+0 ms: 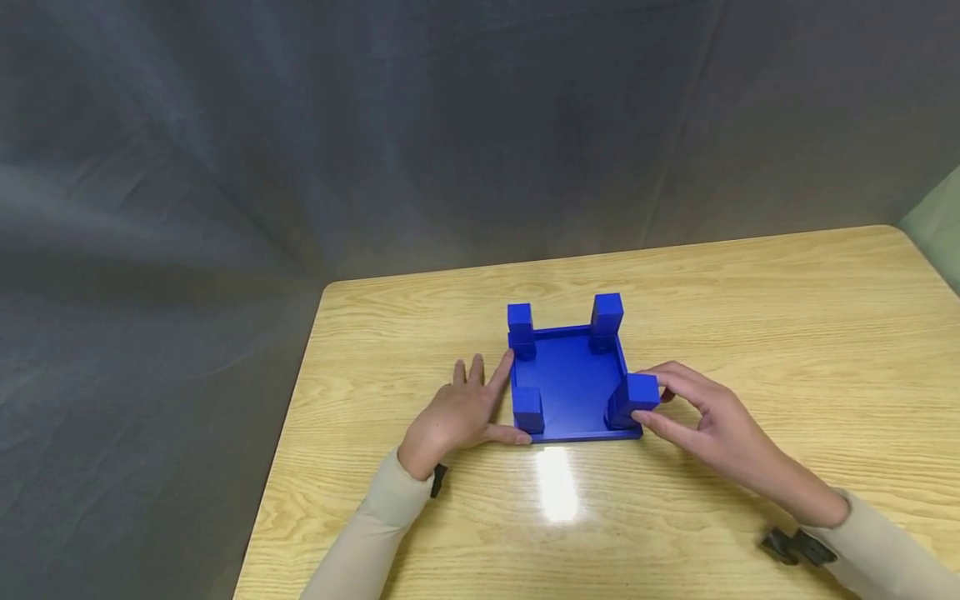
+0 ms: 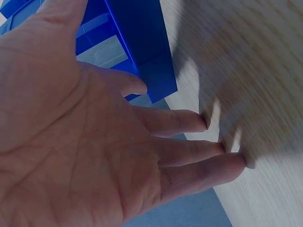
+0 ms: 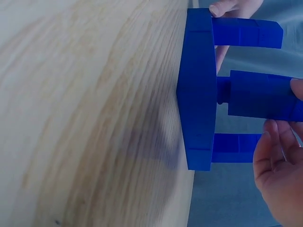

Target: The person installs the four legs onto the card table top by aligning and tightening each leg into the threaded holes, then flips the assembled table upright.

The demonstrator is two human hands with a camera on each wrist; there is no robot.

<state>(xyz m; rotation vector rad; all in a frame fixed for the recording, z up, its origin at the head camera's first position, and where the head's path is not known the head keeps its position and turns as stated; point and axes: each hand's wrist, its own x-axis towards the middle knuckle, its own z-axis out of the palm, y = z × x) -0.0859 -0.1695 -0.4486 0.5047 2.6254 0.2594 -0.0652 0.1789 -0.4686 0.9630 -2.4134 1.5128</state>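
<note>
A blue square tray-like base with a low rim lies on the table, a blue block-shaped leg standing at each corner. My right hand pinches the near-right leg between thumb and fingers. In the right wrist view, a narrow neck shows between this held leg and the base's side. Fingers spread, my left hand rests at the base's left edge, its thumb by the near-left corner and leg. Upright at the back corners are the far-left leg and far-right leg.
The light wooden table extends around the base, wider on the right side. Behind and left of it hangs a dark grey curtain. A bright light reflection lies on the tabletop in front of the base.
</note>
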